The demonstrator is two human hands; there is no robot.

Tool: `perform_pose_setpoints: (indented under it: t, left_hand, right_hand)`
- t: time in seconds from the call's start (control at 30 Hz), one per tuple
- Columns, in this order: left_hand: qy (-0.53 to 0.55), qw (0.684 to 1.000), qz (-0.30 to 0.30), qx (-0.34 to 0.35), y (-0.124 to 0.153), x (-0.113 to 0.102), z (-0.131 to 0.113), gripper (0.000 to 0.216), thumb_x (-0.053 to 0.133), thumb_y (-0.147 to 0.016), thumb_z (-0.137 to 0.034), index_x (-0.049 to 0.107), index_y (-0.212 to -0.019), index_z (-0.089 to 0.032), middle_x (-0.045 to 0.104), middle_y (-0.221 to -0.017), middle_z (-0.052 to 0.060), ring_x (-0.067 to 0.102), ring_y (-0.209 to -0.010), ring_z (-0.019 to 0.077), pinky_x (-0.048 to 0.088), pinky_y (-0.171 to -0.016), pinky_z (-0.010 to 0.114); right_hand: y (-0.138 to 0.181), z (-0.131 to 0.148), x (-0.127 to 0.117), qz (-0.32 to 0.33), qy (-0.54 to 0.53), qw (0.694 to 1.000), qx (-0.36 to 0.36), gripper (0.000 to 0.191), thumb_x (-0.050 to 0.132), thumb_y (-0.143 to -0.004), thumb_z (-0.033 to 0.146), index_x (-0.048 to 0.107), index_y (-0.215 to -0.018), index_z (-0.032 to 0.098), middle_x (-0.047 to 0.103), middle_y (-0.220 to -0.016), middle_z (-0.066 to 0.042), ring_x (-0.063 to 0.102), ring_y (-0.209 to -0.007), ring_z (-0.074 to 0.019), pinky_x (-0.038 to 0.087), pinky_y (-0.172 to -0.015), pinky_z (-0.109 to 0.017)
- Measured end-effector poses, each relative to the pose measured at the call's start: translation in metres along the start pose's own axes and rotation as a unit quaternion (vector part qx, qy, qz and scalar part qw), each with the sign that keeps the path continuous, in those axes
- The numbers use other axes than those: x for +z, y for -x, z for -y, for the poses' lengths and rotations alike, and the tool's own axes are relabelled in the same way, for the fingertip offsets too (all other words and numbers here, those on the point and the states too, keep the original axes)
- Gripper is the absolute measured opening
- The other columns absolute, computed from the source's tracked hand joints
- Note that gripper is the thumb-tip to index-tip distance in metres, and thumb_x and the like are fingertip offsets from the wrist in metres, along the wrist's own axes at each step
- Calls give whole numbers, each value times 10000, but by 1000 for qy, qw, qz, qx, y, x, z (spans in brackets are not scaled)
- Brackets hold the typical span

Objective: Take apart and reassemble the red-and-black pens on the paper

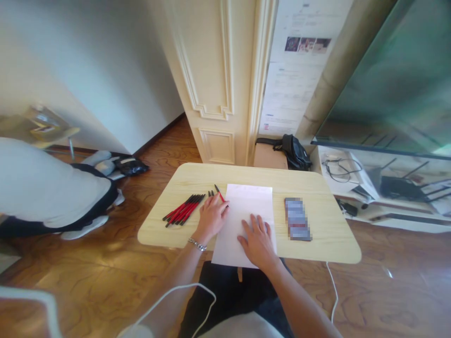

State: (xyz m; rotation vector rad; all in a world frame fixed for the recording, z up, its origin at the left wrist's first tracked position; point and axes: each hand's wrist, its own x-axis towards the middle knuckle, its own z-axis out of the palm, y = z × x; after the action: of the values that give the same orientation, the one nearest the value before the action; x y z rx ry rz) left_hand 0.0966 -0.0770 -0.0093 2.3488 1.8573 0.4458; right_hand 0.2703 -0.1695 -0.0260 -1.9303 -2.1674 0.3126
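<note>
My left hand, with a chain bracelet at the wrist, is at the left edge of a white sheet of paper. Its fingers are bent over, and a red pen with black ends slants past the index finger and thumb. Two black pen tips stick out beyond the fingers; the rest of those pens is hidden under the hand. Flat on the paper lies my right hand, fingers spread and holding nothing. Several red and black pens form a slanted pile left of my left hand.
A phone lies right of the paper on the pale wooden table. White cables hang near the table and my left arm. Another person bends over at far left. A black bag sits behind the table.
</note>
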Motion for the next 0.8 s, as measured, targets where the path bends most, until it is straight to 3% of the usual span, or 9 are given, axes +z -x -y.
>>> perform_pose_setpoints:
  t: [0.17,0.37,0.47,0.63,0.8]
  left_hand:
    - [-24,1000,11,9,1,13,17,307,460,-891,-380,619,-1139,-291,458,-1378,63,355,-1277,312,354,-983,475]
    - [-37,999,19,-8,15,6,42,315,480,-878,-359,619,-1137,-247,468,-1378,78,366,-1276,306,377,-963,448]
    - [-35,999,4,-22,18,-1,44,306,510,-861,-346,619,-1127,-241,533,-1305,82,432,-1215,290,374,-970,418]
    - [-78,994,-12,-75,11,-8,40,290,500,-853,-396,655,-1003,-201,640,-1003,132,539,-1023,303,406,-896,414]
    - [-103,989,33,-104,-1,-10,35,347,446,-874,-423,670,-930,-164,653,-938,159,584,-959,305,436,-820,391]
  right_hand:
    - [-2,-5,-1,-3,-4,1000,9,529,430,-892,492,392,-1371,270,252,-1507,-91,153,-1384,-323,146,-1070,-516]
    - [-4,-6,-1,-7,-12,1000,7,513,441,-893,478,418,-1357,259,262,-1502,-96,162,-1382,-326,160,-1067,-518]
    - [-4,-2,-5,-36,-19,999,-2,486,428,-905,461,445,-1341,247,289,-1489,-101,179,-1379,-316,170,-1070,-508]
    - [3,3,-18,-117,-50,992,-16,360,384,-941,365,561,-1225,234,381,-1435,-94,217,-1371,-276,195,-1078,-476]
    - [13,-5,-23,-156,-93,983,-22,310,422,-930,343,607,-1152,232,434,-1389,-88,268,-1347,-268,250,-1065,-465]
